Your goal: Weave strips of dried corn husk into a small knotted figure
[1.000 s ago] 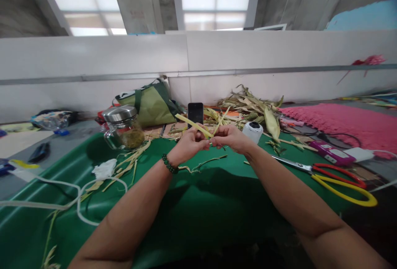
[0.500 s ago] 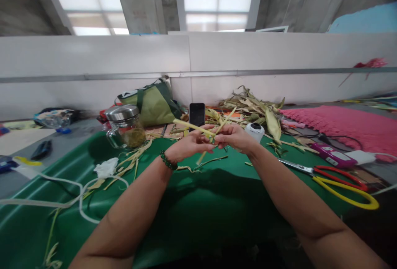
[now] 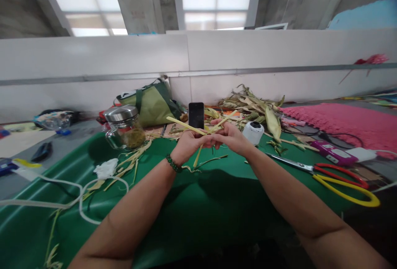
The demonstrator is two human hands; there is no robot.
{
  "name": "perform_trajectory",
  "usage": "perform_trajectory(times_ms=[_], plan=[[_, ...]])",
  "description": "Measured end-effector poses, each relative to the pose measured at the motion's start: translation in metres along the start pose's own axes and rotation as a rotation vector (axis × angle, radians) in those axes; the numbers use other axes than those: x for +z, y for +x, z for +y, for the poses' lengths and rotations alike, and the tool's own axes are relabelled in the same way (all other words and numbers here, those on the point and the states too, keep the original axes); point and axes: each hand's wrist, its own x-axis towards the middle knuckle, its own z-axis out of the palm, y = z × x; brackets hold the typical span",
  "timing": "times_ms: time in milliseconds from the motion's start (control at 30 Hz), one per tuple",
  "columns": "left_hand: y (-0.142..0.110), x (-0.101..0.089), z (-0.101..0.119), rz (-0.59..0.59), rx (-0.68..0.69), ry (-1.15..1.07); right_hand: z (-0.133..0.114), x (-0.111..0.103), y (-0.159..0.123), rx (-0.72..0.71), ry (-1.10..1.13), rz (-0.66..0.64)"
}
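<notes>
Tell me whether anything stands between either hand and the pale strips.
Nothing visible does: the left hand and right hand both have their fingers on the pale strips. The phone stands beyond them, and the white spool sits off to the right.

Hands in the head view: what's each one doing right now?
Left hand: closed, pinching pale husk strips.
Right hand: closed on the same crossed strips, its fingers meeting the left's.
</notes>
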Motion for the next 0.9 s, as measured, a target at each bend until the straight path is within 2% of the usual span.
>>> perform_trajectory(times_ms=[167, 300, 433, 633, 700, 833, 900], plan=[[0.001, 0.001, 0.001, 0.211, 0.084, -0.010, 0.001, 0.015, -0.005, -0.049, -0.064, 0.123], [0.002, 0.000, 0.002, 0.291, 0.098, -0.071, 0.002, 0.032, -0.014, -0.208, -0.298, 0.241], [0.005, -0.003, 0.001, 0.244, 0.034, -0.191, 0.006, 0.035, -0.017, -0.292, -0.462, 0.282], [0.004, -0.010, 0.003, 0.099, -0.053, -0.227, 0.005, 0.020, -0.011, -0.306, -0.478, 0.317], [0.003, -0.009, 0.004, 0.073, -0.053, -0.202, 0.003, 0.015, -0.007, -0.281, -0.441, 0.328], [0.000, -0.004, 0.005, 0.017, -0.043, -0.058, 0.002, 0.008, 0.000, -0.141, -0.212, 0.292], [-0.001, -0.002, 0.005, 0.006, -0.035, 0.006, 0.002, 0.007, 0.001, -0.135, -0.185, 0.286]])
